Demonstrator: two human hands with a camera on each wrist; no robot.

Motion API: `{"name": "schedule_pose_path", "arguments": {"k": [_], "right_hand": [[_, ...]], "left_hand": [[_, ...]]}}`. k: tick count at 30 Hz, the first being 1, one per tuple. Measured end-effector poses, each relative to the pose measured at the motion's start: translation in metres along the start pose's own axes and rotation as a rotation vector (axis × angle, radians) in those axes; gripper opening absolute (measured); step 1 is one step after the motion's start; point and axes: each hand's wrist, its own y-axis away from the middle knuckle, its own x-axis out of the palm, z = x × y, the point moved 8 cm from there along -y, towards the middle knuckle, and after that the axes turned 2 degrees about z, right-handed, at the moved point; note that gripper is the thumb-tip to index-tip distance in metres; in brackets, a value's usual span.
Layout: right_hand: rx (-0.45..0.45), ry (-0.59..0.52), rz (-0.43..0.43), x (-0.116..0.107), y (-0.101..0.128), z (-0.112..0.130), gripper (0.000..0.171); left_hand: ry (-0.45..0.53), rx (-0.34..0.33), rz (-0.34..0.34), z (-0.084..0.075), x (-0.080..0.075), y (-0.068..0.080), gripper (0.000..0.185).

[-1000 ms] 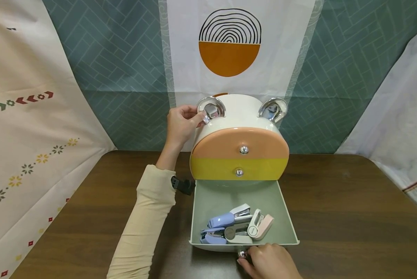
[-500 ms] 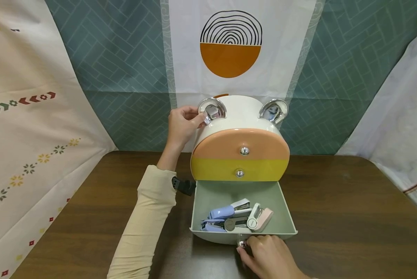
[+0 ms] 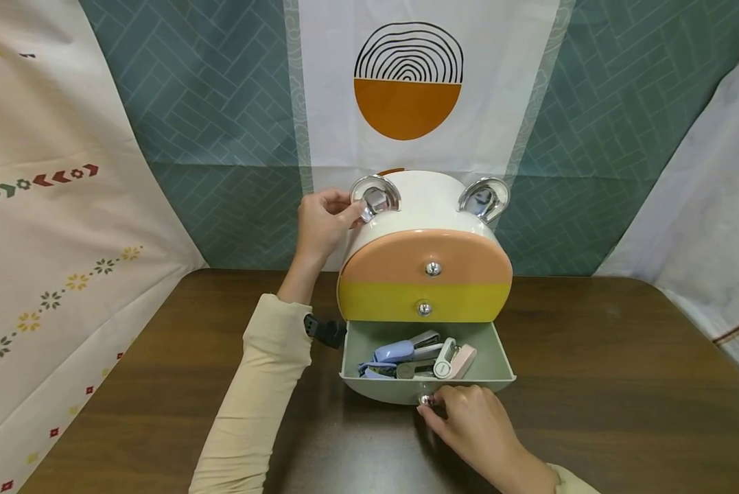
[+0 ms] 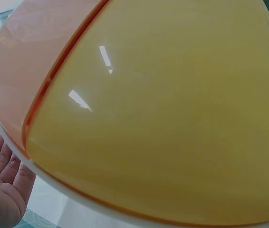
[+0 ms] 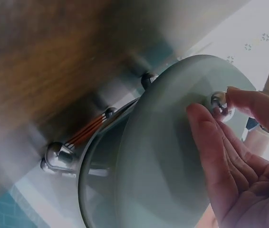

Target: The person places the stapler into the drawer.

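Note:
A rounded white drawer cabinet [image 3: 427,195] with two silver ears stands on the table. My left hand [image 3: 322,223] grips its left silver ear [image 3: 378,197], thumb in front and fingers behind. Below the peach drawer [image 3: 394,257] and the yellow drawer [image 3: 381,302], both pushed in, the grey-green drawer [image 3: 493,360] sticks out partway. My right hand [image 3: 477,422] pinches that drawer's silver knob [image 5: 220,105] between thumb and fingers. Inside lie several staplers: a blue stapler [image 3: 395,352], a white-and-pink stapler [image 3: 462,361] and a grey stapler [image 3: 407,370] among them.
The brown wooden table [image 3: 604,384] extends to both sides of the cabinet. Behind it hangs a green and white patterned cloth [image 3: 221,137]. A black strap with a camera [image 3: 324,331] sits on my left wrist, beside the cabinet's lower left side.
The grey-green drawer has slid inward, away from me, with my right hand following on its knob. The staplers moved along with it. My left hand stays on the ear.

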Motion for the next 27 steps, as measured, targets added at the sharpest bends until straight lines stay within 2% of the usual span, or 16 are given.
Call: {"name": "schedule_pose_path", "arguments": {"k": [7, 18, 27], "right_hand": [[0.046, -0.009, 0.041, 0.008, -0.009, -0.007, 0.022], [0.053, -0.051, 0.077, 0.018, -0.023, -0.016, 0.024], [0.050, -0.075, 0.090, 0.026, -0.035, -0.024, 0.044]], "left_hand": [[-0.011, -0.005, 0.005, 0.000, 0.001, 0.001, 0.016], [-0.005, -0.003, 0.004, -0.001, 0.001, 0.002, 0.016], [-0.018, -0.004, 0.005, -0.001, 0.001, 0.002, 0.017]]}}
